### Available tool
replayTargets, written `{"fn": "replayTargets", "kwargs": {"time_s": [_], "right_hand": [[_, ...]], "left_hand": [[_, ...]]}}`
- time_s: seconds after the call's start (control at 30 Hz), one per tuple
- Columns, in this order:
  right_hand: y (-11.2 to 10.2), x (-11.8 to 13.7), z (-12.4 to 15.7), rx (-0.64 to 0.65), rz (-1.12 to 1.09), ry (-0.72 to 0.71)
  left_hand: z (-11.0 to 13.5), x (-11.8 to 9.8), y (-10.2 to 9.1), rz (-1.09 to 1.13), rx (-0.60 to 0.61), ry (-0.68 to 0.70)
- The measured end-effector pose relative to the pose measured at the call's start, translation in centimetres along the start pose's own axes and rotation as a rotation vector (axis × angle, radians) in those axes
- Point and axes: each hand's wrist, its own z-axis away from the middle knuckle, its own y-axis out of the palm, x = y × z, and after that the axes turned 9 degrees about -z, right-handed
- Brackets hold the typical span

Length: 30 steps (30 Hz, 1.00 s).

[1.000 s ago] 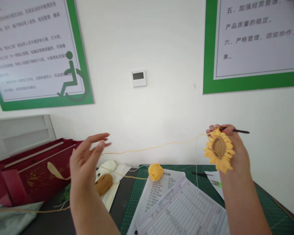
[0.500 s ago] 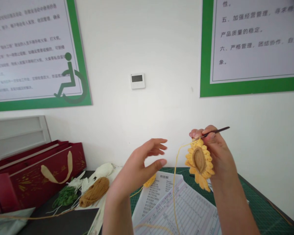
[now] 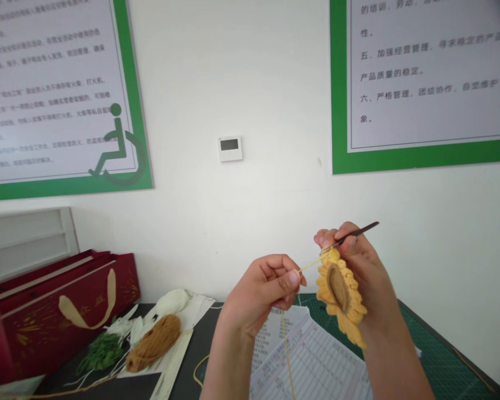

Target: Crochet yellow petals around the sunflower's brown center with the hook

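Our left hand [image 3: 260, 294] has now closed on the yellow yarn [image 3: 310, 265], while our right hand [image 3: 360, 264] grips the crochet hook [image 3: 356, 234] and crocheted sunflower [image 3: 339, 294].

Crocheted sunflower [image 3: 348, 316]: rough, matt yarn. Crochet hook [image 3: 358, 234]: smooth, slim shaft. Printed forms [image 3: 312, 361]: matt paper. Cutting mat [image 3: 433, 344]: matt plastic.

White wall [image 3: 275, 194], green-framed notice boards [image 3: 420, 94].

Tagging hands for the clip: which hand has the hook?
The right hand, pinching the crochet hook above the yellow crocheted sunflower; the left hand holds only the yarn strand.
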Motion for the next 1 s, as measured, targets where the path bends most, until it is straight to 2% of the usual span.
{"fn": "replayTargets", "kwargs": {"time_s": [0.17, 0.23, 0.3, 0.4, 0.47, 0.57, 0.63, 0.67, 0.73, 0.83, 0.9, 1.0], "right_hand": [[-0.2, 0.2, -0.1, 0.014, 0.080, -0.029], [-0.1, 0.3, 0.1, 0.005, 0.120, -0.022], [0.2, 0.4, 0.5, 0.006, 0.149, -0.004], [0.9, 0.4, 1.2, 0.037, 0.184, 0.006], [1.4, 0.4, 1.5, 0.053, 0.193, -0.004], [2.0, 0.2, 1.6, 0.050, 0.167, -0.035], [2.3, 0.0, 1.5, 0.052, 0.161, -0.049], [2.5, -0.1, 1.5, 0.058, 0.163, -0.057], [2.7, -0.3, 1.5, 0.080, 0.170, -0.075], [3.2, -0.4, 1.7, 0.125, 0.167, -0.107], [3.6, -0.5, 1.8, 0.155, 0.165, -0.119], [4.1, -0.6, 2.2, 0.184, 0.181, -0.144]], "left_hand": [[0.7, -0.9, -1.0, 0.010, -0.379, 0.211], [1.4, -1.6, -1.3, 0.044, -0.464, 0.301], [2.2, -2.3, -1.4, 0.161, -0.491, 0.418], [3.0, -3.0, -1.0, 0.221, -0.411, 0.602], [3.2, -3.1, -0.9, 0.086, -0.391, 0.699], [3.0, -2.9, -1.2, -0.324, -0.439, 0.796], [2.8, -2.7, -1.5, -0.860, -0.538, 0.856], [2.8, -2.6, -1.5, -1.003, -0.607, 0.841], [3.0, -2.5, -1.2, -1.026, -0.591, 0.726], [3.7, -2.6, 0.1, -0.617, -0.468, 0.478], [4.1, -2.7, 1.0, -0.400, -0.373, 0.428], [4.3, -2.8, 2.0, -0.294, -0.409, 0.428]]}}
